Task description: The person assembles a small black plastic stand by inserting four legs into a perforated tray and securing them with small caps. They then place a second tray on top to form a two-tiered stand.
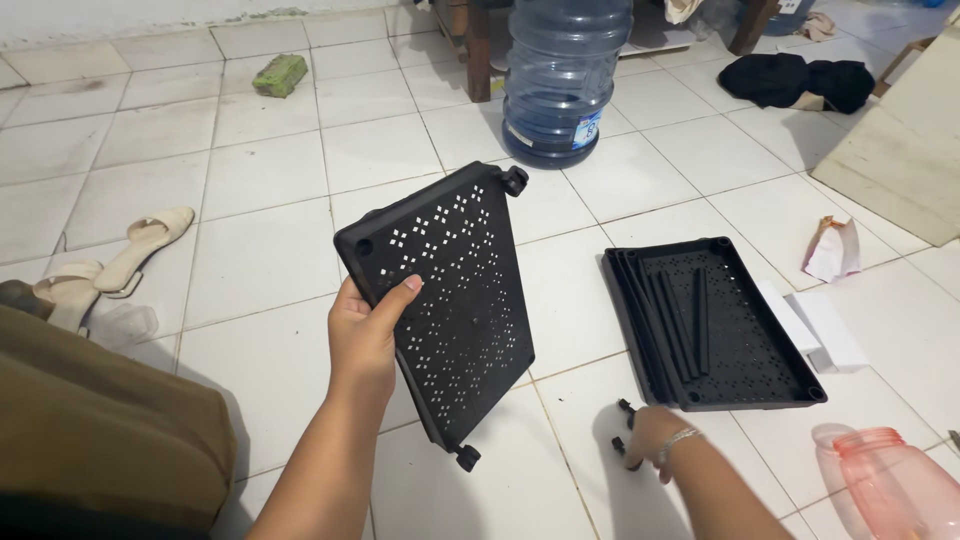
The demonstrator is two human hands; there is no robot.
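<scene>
Black perforated plastic shelf panel (452, 300) is held up off the tiled floor (250, 250), tilted, with small caster wheels at its upper (514, 180) and lower (466, 458) corners; the left hand (362, 335) grips its left edge, thumb laid across the patterned face, fingers hidden behind; the right hand (648, 432) is down at the floor to the panel's lower right, closed over small black caster parts (622, 428), though how tightly it pinches them cannot be told; a bracelet shows on that wrist. Just beyond the right hand lies a second black tray (745, 340) flat on the floor, with several black rods (680, 320) lying in it; white sheets (815, 325) rest at its right side. A large blue water jug (560, 80) stands behind the held panel; a pink plastic jar (890, 485) lies at the lower right; beige sandals (120, 255) sit well off to the left.
</scene>
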